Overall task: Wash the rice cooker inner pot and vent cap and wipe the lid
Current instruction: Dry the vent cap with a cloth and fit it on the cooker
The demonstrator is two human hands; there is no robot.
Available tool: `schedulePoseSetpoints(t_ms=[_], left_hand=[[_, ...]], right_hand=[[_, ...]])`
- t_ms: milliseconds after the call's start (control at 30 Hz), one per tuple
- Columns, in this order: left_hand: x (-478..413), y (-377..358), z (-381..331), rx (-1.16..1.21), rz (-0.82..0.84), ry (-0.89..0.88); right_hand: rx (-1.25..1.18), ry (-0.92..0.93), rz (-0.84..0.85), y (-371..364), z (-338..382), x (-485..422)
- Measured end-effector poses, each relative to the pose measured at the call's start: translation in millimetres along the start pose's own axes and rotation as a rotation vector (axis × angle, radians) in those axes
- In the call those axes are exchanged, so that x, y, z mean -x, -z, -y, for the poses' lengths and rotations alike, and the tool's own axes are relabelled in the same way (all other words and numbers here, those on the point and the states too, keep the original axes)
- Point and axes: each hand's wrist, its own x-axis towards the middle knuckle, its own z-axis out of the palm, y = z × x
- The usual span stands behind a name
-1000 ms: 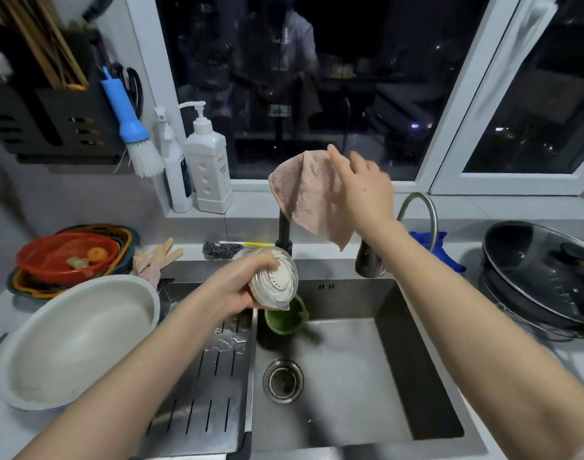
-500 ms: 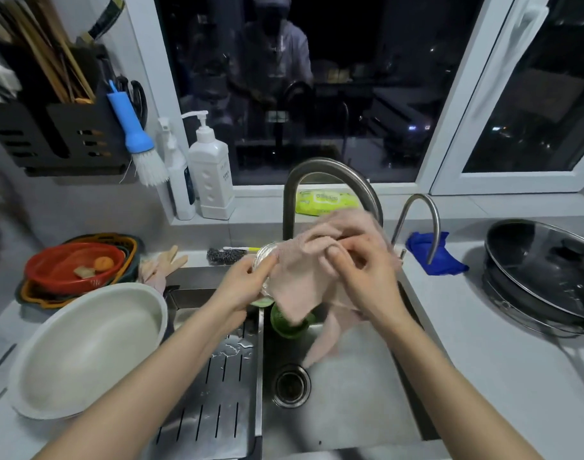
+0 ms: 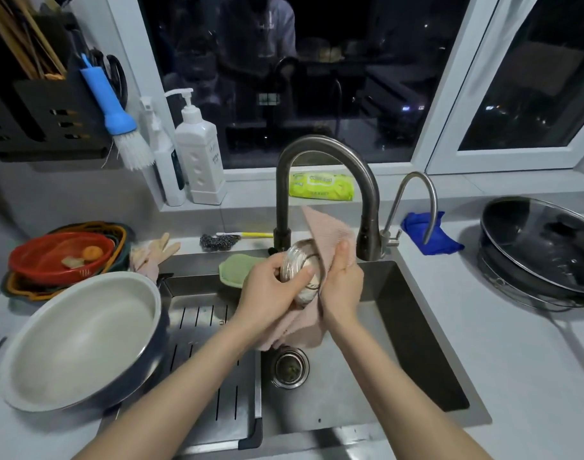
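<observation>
Over the sink (image 3: 426, 330), my left hand (image 3: 267, 290) grips the round silvery vent cap (image 3: 300, 263), fingers curled around its rim. My right hand (image 3: 342, 287) holds a pink cloth (image 3: 327, 234) against the cap's right side, thumb up; the cloth drapes down below both hands. The rice cooker inner pot (image 3: 81, 340), white inside and dark outside, lies tilted on the drain rack (image 3: 210, 376) at the left.
A tall tap (image 3: 323, 151) arches just above my hands, with a thin second spout (image 3: 416, 194) to its right. A green sponge (image 3: 237, 270) sits on the sink's back rim. A dark lidded pan (image 3: 543, 250) stands right, stacked colanders (image 3: 64, 257) left, soap bottles (image 3: 197, 147) behind.
My right hand brought the pink cloth down from the tap and now holds it against the vent cap. The cap has turned in my left hand; the view shifted lower.
</observation>
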Motion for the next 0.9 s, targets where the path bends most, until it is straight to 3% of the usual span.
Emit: schedulePoseSetpoints(t_ms=[100,200,300,400,533,633,733,800,833,900], left_hand=[[0,2,4,-0.043,-0.012,-0.004],[-3,-1,8,0.026,-0.042,0.005],[-5,1,8,-0.079,-0.089,0.054],[-11,8,4,-0.464,-0.035,0.067],[-21,24,-14,-0.231,0.151,0.33],[-26,39,-20,-0.106,0.213,0.372],[-18,40,-16,0.024,0.183,0.392],[-12,37,-12,0.182,0.144,0.416],[-11,37,-8,0.13,0.113,0.341],[-11,40,5,-0.251,0.06,0.042]], right_hand=[[-0.199,-0.347,-0.044,-1,-9,-8],[-0.573,-0.681,0.142,2,-16,-5],[-0.73,-0.613,0.389,-3,-18,6],[-0.607,-0.413,0.266,-5,-25,13],[-0.233,-0.034,0.152,-5,-27,10],[-0.05,0.025,0.05,-3,-24,8],[-0.201,-0.188,0.042,5,-24,3],[-0.483,-0.473,0.197,8,-21,3],[-0.604,-0.59,0.313,10,-17,5],[-0.761,-0.695,0.558,13,-7,8]])
